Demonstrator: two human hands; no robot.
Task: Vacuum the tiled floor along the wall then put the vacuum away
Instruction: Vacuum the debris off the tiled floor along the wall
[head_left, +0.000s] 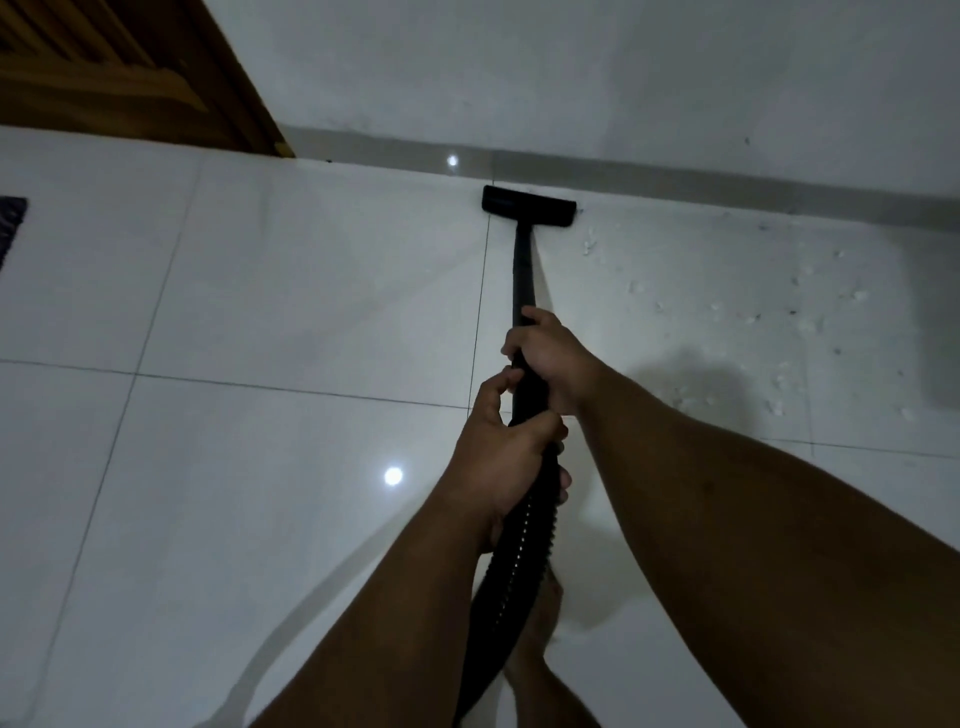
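Both hands on the black vacuum wand. Right hand higher up, fingers wrapped round the tube; left hand below it, fingers grasping the tube where the ribbed hose begins. Floor head flat on the white tiled floor, close to the wall's skirting. Pale debris scattered right of the head.

Both arms extended forward, right grip clenched ahead of left grip, both curled
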